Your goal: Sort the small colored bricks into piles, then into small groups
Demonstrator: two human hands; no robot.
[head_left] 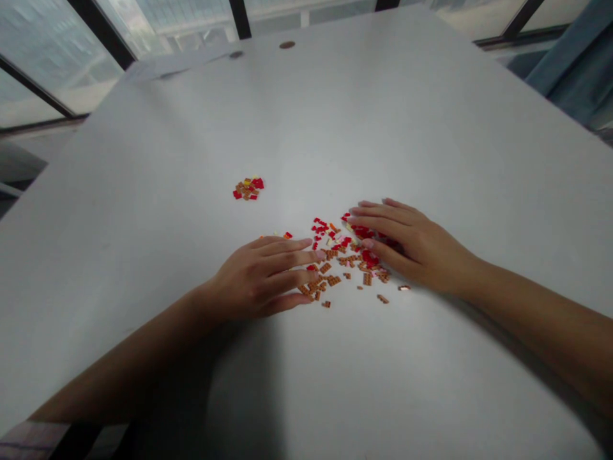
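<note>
Loose building bricks, mostly brown and red with a few pale yellow, pink and orange ones, lie spread between my two hands. My left hand rests over the left side of the spread, palm down, its fingers stretched out with small gaps between them. Under and beside its fingertips are brown and red bricks. On the right side, my right hand is curved over red bricks, fingers extended and thumb apart from them. Part of the bricks is hidden beneath each hand, and no brick is seen gripped.
A small separate heap of red, brown and yellow bricks lies farther off to the left on the white table. Two round inserts sit near the far edge. Windows stand behind, and blue fabric hangs at the right.
</note>
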